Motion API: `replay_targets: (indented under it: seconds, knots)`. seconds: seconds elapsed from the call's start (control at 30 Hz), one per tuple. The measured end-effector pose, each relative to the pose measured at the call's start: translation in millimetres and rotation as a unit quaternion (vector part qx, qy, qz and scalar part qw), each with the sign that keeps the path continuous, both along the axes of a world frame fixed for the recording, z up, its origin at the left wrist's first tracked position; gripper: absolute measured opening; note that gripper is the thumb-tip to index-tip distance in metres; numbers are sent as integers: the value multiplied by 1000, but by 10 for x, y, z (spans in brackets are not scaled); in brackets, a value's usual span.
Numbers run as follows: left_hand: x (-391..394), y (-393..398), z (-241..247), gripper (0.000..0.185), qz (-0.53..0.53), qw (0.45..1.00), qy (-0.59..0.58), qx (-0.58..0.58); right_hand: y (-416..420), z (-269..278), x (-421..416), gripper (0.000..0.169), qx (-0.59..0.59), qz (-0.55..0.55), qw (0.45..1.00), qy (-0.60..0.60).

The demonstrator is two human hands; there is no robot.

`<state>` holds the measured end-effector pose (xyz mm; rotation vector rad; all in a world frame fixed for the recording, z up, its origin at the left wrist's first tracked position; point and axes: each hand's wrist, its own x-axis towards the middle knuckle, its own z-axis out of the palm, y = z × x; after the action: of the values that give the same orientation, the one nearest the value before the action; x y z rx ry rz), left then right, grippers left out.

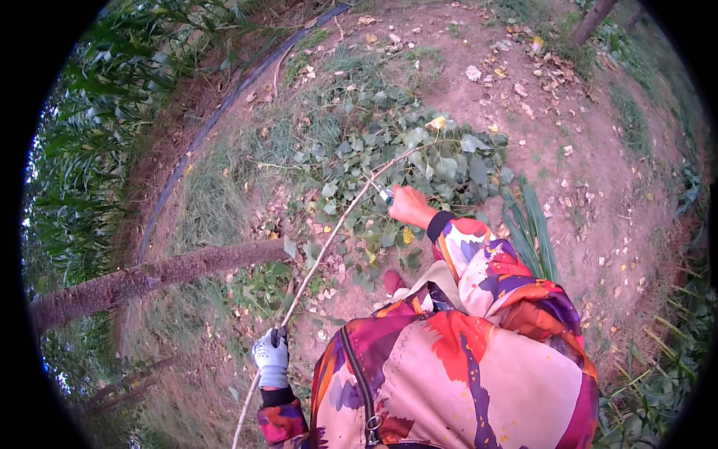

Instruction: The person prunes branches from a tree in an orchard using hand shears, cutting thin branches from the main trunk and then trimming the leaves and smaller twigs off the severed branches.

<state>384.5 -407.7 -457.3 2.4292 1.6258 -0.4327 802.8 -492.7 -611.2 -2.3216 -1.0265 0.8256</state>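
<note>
A long, thin branch [331,238] with pale bark runs from the bottom edge up to the leaves at the centre. My left hand [271,354], in a white and grey work glove, is closed around its lower part. Bare, my right hand [409,205] grips what look like pruning shears [385,194]; their tip meets the branch near its upper end. Whether the blades are apart cannot be told. Beneath the upper part of the branch lies a heap of leafy cuttings [449,163] on the ground.
A tree trunk [168,274] juts in at the left, close to the branch. Behind it a dark hose or strip [190,149] curves along the ground beside tall green maize-like plants [106,129]. Another trunk [592,21] stands at top right. Long green leaves [533,230] lie right of my sleeve.
</note>
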Motion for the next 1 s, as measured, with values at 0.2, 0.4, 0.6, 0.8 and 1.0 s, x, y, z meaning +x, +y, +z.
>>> replay_targets:
  seconds: [0.2,0.4,0.6,0.8,1.0]
  knots:
    - [99,-362,13,22,-51,995,76,50,-159,-306,15,31,3,57,993,-100]
    - [172,-200,123,33,-40,999,0,-21,-206,-294,151,30,2,42,992,119]
    - [-76,-286,-161,34,97,970,-164,-151,-186,-273,188,33,135,-86,774,613]
    - [-150,-316,-229,36,91,937,-279,-192,-245,-203,268,33,150,-53,773,614]
    - [-66,-301,-225,40,84,932,-294,-195,-291,44,347,31,187,-46,796,573]
